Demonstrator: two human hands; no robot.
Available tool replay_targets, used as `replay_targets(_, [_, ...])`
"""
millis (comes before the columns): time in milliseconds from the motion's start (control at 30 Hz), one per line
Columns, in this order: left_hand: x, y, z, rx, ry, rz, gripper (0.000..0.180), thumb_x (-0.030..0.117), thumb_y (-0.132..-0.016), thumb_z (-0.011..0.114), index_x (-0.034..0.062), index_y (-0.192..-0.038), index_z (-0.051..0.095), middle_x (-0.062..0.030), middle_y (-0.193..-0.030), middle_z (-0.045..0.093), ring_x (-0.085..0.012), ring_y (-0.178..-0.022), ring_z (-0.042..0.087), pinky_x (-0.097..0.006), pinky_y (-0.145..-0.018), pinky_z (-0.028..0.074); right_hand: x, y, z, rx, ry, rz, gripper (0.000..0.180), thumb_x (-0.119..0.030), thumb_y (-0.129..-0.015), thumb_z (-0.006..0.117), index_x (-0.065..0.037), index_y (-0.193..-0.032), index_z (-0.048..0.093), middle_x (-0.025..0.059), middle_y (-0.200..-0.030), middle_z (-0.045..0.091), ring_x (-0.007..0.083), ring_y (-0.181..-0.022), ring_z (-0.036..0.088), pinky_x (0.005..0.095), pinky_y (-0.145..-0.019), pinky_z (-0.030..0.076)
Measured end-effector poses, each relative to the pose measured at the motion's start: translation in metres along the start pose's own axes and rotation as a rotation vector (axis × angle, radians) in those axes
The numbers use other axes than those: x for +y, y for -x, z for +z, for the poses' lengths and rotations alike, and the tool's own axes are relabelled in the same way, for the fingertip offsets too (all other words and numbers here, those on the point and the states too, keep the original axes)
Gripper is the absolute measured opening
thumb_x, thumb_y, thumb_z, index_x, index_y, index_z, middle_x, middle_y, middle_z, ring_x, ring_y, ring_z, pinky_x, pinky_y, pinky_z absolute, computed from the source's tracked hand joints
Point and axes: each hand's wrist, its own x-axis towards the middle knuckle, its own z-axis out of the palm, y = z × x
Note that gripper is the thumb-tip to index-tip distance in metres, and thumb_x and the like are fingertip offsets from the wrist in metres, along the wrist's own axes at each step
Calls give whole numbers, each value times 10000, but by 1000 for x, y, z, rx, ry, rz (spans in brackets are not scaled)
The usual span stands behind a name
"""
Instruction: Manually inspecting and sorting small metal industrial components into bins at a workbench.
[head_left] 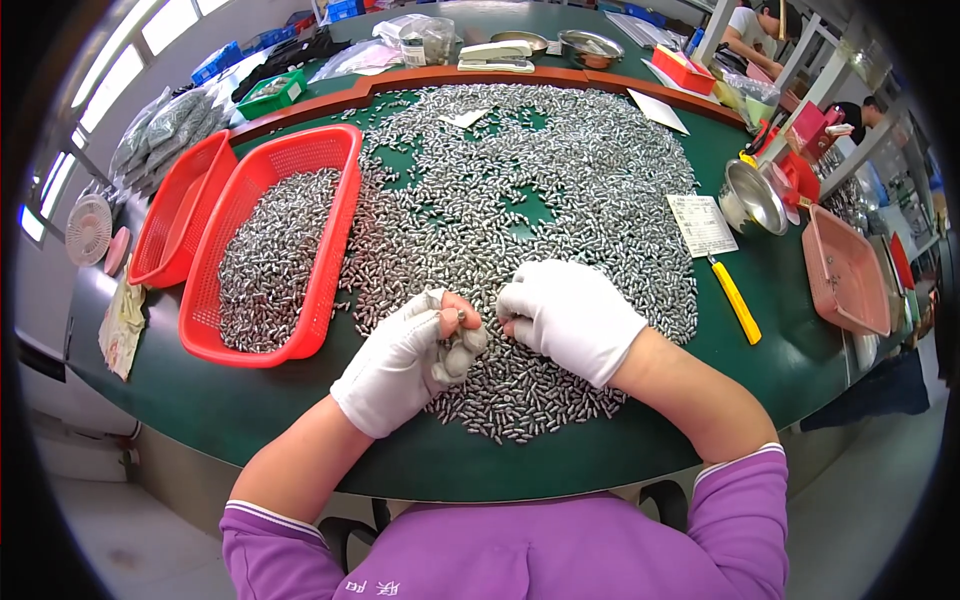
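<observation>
A wide layer of small silvery metal parts [600, 170], pointed like little bullets, covers the middle of the green table [420, 465]. My left hand [415, 350], in a white glove with bare thumb and fingertip, pinches one small metal part [461, 316] just above the layer. Close to its right, my gloved right hand [570, 315] is bent down over the parts with its fingers curled together. What those fingers hold, if anything, is hidden beneath the glove. A red plastic basket [345, 200] full of the same parts stands left of my left hand.
Another red basket [180, 215] adjoins the full one. At right lie a printed slip [703, 225], a yellow-handled tool [737, 303], a steel bowl [752, 198] and a pink basket [845, 270]. A reddish-brown wooden edge [480, 75] borders the parts' far side. Other people sit at far right.
</observation>
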Motion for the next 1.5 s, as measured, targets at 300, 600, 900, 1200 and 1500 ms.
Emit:
replay_targets(300, [-1, 1, 0, -95, 98, 9, 220, 197, -922, 649, 76, -1071, 540, -25, -956, 593, -74, -754, 519, -191, -659, 425, -12, -6, -13, 215, -359, 41, 126, -90, -817, 693, -37, -915, 635, 113, -860, 610, 261, -790, 609, 345, -729, 494])
replay_targets(600, [0, 1, 3, -96, 18, -17, 224, 175, -918, 670, 101, -1081, 536, -2, -946, 589, -53, -732, 483, -185, -646, 407, -23, -3, -10, 176, -763, 77, 140, -78, -842, 711, -36, -961, 652, 71, -883, 610, 161, -811, 609, 291, -731, 495])
replay_targets(900, [-2, 1, 2, -9, -2, 30, 210, 242, -920, 672, 97, -1027, 564, -7, -858, 544, -67, -666, 443, -193, -584, 359, 3, 0, -2, 29, 22, 50, 156, -215, -800, 685, -121, -922, 660, 82, -894, 606, 294, -873, 613, 404, -766, 505])
replay_targets(1200, [-1, 0, 0, -32, 2, 26, 258, 305, -914, 669, 100, -1020, 555, -21, -888, 553, -78, -671, 457, -200, -590, 373, -2, -1, -2, -26, 168, 33, 95, -193, -828, 650, -106, -851, 619, 94, -845, 581, 294, -836, 607, 409, -727, 501])
replay_targets(1500, [-1, 0, 0, -22, 4, 3, 235, 285, -920, 660, 100, -1014, 548, -30, -899, 553, -84, -675, 462, -200, -593, 384, -2, 1, -5, -43, 234, 62, 74, -172, -819, 649, -108, -842, 619, 98, -838, 581, 300, -825, 609, 410, -720, 504])
